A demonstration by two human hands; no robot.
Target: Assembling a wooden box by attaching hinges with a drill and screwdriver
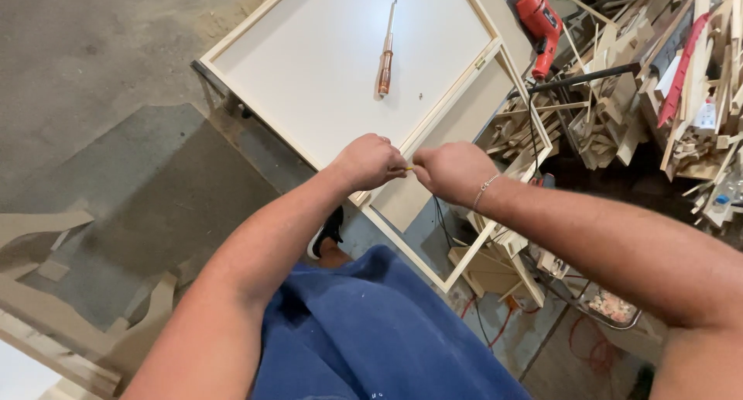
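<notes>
My left hand (368, 161) and my right hand (450, 170) meet fist to fist over the near corner of a pale framed wooden panel (255, 28). Both are closed on a small yellowish object (409, 168) pinched between them; only a sliver of it shows. A bracelet sits on my right wrist. A wooden-handled chisel (385, 53) lies on the panel's white face, well beyond my hands. A second hinged framed panel (433, 206) hangs open beside the first, right under my right hand.
A red power drill (540, 20) lies at the upper right, next to a heap of wood offcuts (665, 82). Cables and an orange cord trail on the concrete floor at lower right. Cut plywood shapes (54, 291) lie at the left.
</notes>
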